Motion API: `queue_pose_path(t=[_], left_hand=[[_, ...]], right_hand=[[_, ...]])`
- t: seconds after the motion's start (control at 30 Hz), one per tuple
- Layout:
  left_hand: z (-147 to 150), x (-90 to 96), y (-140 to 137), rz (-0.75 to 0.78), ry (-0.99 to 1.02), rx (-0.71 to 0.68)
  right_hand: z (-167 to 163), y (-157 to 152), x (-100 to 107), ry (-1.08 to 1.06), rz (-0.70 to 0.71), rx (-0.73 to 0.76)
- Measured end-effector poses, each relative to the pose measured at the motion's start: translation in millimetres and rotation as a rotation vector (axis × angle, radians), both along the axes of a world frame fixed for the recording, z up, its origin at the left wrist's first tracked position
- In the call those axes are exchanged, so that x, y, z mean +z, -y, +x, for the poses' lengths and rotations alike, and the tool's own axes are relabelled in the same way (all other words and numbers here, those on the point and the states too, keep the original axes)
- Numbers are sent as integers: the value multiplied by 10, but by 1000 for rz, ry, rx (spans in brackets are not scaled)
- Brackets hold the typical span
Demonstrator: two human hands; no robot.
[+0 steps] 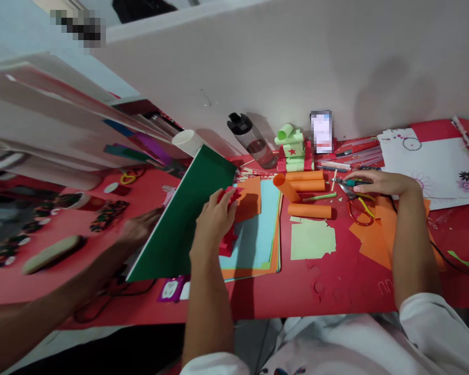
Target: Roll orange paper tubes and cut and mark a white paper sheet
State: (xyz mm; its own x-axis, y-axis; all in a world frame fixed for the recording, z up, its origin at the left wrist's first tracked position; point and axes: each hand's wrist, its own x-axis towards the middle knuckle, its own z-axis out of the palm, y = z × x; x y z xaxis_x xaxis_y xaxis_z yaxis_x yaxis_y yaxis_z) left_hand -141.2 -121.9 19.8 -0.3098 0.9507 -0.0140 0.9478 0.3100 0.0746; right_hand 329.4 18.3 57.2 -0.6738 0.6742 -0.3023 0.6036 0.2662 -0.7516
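My left hand (pixel 214 219) is closed over a folded red paper piece (pixel 227 244), above a stack of coloured sheets (pixel 254 250) with light blue on top. An orange paper piece (pixel 250 200) lies beside its fingertips. My right hand (pixel 386 183) grips a small tool with a teal and black handle (pixel 354 183); its kind is unclear. Just under that tool lie scissors (pixel 361 212) with red and yellow handles. Orange paper tubes (pixel 309 211) and a pale green sheet (pixel 312 239) are between my hands.
Another person's hand (pixel 140 227) holds a tilted green board (pixel 180 224) left of my arm. Along the wall stand a water bottle (pixel 254 140), a light green paper model (pixel 293 151) and a phone (pixel 321 132). Orange sheets (pixel 386 234) and decorated white paper (pixel 426 166) lie right.
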Motion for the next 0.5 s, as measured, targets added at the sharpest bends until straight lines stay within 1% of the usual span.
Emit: queue_pose_path(t=[0.07,0.17,0.27,0.37,0.43,0.5], left_hand=[[32,-86,-117,-33,27,20],[109,-191,-186,-85,16,54],[198,-203,-161,-84,-29,44],[301,-89,-76,-111,-63,4],[392,60,19,-192,-55,-29],[515,253,139,-283,20,-79]], right_hand=[[7,0,-3,3,-1,-9],[14,-4,-14,-11,-5,1],[15,-10,-21,-23,1,13],[14,-7,-16,-24,-8,2],[13,-1,-11,-33,-30,-2],[13,6,-7,-46,-44,4]])
